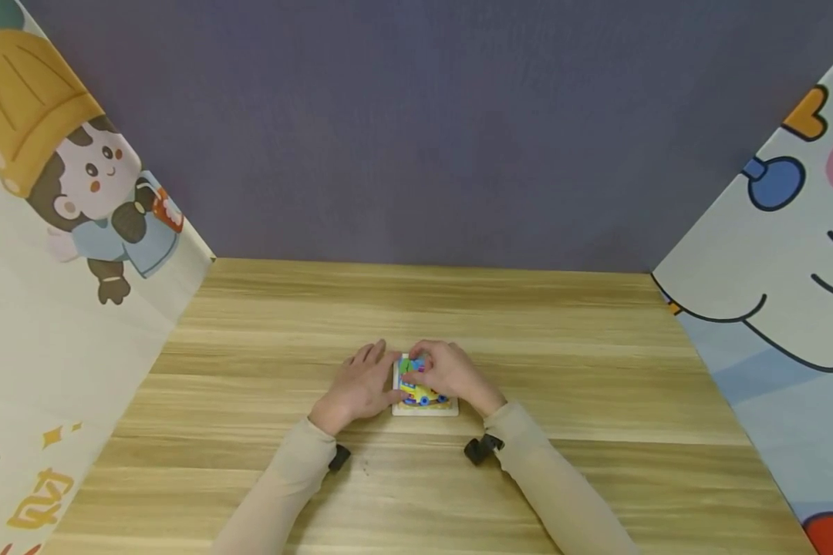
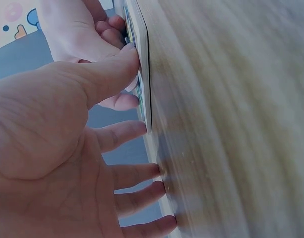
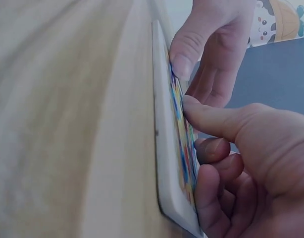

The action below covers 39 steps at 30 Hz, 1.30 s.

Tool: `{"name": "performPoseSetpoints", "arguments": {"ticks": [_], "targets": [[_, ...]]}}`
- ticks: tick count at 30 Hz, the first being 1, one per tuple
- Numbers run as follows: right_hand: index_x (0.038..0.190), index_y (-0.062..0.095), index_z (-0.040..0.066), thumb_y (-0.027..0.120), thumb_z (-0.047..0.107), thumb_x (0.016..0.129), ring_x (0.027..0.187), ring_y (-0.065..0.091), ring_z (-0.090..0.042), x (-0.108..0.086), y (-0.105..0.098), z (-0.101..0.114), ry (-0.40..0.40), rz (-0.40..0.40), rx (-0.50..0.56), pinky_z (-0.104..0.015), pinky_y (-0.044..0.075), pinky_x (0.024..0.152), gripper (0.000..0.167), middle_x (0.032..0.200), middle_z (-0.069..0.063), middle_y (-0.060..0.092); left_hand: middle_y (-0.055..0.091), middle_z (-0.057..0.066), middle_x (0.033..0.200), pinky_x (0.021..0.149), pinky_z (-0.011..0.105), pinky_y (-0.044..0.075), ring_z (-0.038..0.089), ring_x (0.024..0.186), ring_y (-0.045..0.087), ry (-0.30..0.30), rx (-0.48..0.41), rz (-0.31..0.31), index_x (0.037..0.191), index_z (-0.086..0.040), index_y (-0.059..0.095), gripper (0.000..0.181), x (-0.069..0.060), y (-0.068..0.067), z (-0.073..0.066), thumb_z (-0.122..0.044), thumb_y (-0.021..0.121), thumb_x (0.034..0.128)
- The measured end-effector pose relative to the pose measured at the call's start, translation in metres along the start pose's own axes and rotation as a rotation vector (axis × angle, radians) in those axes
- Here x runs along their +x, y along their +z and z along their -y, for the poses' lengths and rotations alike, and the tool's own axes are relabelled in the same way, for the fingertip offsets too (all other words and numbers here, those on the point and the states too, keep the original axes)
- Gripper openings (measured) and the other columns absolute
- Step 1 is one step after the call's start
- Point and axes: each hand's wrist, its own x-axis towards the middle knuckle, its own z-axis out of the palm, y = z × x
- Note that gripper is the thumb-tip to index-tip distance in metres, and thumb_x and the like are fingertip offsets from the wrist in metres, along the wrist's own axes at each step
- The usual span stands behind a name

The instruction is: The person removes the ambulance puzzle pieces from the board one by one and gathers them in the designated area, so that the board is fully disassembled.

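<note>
A small white-edged puzzle board (image 1: 426,412) lies flat on the table, bearing a bright picture with a yellow vehicle (image 1: 426,395) on blue wheels. At its left side rests my left hand (image 1: 362,384), fingers extended; in the left wrist view the thumb (image 2: 120,67) lies on the board's edge and the other fingertips reach the tabletop. My right hand (image 1: 453,373) is over the board's upper part, its thumb and forefinger pinching a small puzzle piece mostly hidden by the fingers. Green and blue parts show beside them. The right wrist view shows its other fingers (image 3: 226,198) curled against the board.
The wood-grain table (image 1: 541,331) extends around the board on all sides. A dark grey panel (image 1: 416,139) stands behind it. Side walls with cartoon prints (image 1: 111,177) rise left and right. Black camera mounts (image 1: 482,449) sit at both wrists.
</note>
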Motion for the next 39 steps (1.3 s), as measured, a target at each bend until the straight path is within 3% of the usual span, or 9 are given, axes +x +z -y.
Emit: {"name": "performPoseSetpoints", "arguments": {"ticks": [8, 15, 23, 39], "targets": [[0.123, 0.068, 0.016, 0.083, 0.042, 0.094, 0.05, 0.053, -0.01, 0.0023, -0.0024, 0.0011, 0.038, 0.043, 0.033, -0.027, 0.047, 0.055, 0.042, 0.063, 0.004, 0.061, 0.027, 0.027, 0.173, 0.128, 0.068, 0.027, 0.047, 0.161, 0.026, -0.001, -0.01, 0.002, 0.161, -0.013, 0.046, 0.073, 0.0005, 0.0006, 0.0002, -0.047, 0.071, 0.1014], [0.121, 0.066, 0.017, 0.083, 0.04, 0.094, 0.051, 0.053, -0.011, 0.0005, -0.0024, 0.0009, 0.035, 0.034, 0.049, -0.027, 0.045, 0.055, 0.04, 0.065, 0.004, 0.061, 0.027, 0.028, 0.173, 0.127, 0.07, 0.028, 0.049, 0.16, 0.026, 0.011, -0.019, 0.0, 0.16, -0.014, 0.046, 0.072, 0.0008, 0.0016, 0.0016, -0.046, 0.071, 0.1015], [0.133, 0.067, 0.01, 0.085, 0.039, 0.092, 0.054, 0.055, -0.009, -0.0001, -0.0009, -0.0034, 0.021, 0.006, 0.079, -0.025, 0.05, 0.058, 0.053, 0.069, 0.004, 0.064, 0.027, 0.028, 0.173, 0.127, 0.07, 0.028, 0.048, 0.16, 0.027, 0.016, -0.022, -0.008, 0.16, -0.012, 0.046, 0.073, 0.0011, 0.0023, 0.0032, -0.046, 0.072, 0.101], [0.119, 0.075, 0.01, 0.075, 0.02, 0.1, 0.062, 0.052, -0.01, -0.0023, -0.0053, -0.0038, 0.016, -0.024, 0.181, -0.023, 0.044, 0.061, 0.022, 0.078, 0.003, 0.064, 0.028, 0.027, 0.173, 0.127, 0.07, 0.029, 0.048, 0.159, 0.028, 0.033, -0.035, -0.011, 0.159, -0.014, 0.047, 0.072, 0.0004, 0.001, 0.004, -0.046, 0.073, 0.1004]]}}
